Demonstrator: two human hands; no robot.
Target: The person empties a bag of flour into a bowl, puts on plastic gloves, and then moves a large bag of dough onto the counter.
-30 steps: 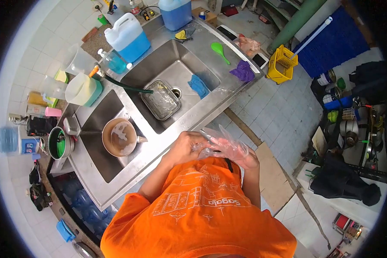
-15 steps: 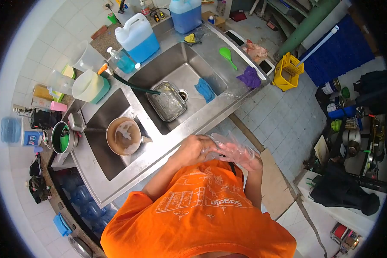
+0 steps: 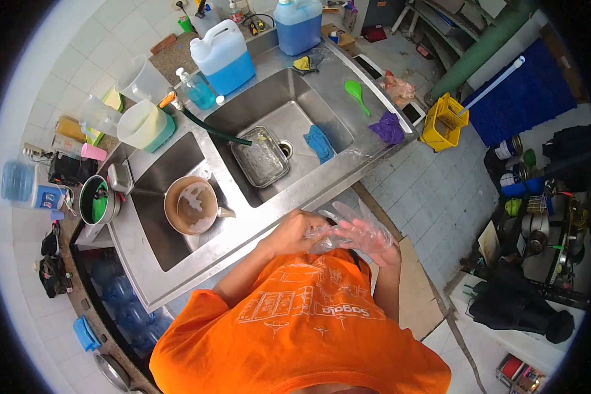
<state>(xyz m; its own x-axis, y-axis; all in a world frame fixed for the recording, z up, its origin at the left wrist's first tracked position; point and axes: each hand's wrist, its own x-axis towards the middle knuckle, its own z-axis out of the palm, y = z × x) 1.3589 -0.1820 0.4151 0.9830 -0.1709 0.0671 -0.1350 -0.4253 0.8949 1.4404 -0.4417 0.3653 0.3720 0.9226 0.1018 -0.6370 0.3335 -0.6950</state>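
Both hands are held in front of my orange shirt (image 3: 308, 308), close to the sink counter's front edge. A clear, thin plastic glove (image 3: 377, 226) covers my right hand (image 3: 368, 238), whose fingers are spread, with loose film sticking out past the fingertips. My left hand (image 3: 294, 231) is bare on its back, its fingers closed on crinkled clear plastic beside the right hand's fingers. Just beyond the hands is the steel counter's front rim (image 3: 295, 200).
A tan pan (image 3: 192, 205) of cloudy liquid sits in the left basin. The right basin holds a steel tray (image 3: 261, 157) and a blue cloth (image 3: 319, 143). On the counter are a green spoon (image 3: 356, 96), a purple cloth (image 3: 387, 129) and a blue-liquid jug (image 3: 223, 62).
The view has shifted slightly, so the sink and counter sit a little lower and farther right. The gloved right hand's fingers are spread more upright; the left hand stays closed beside them.
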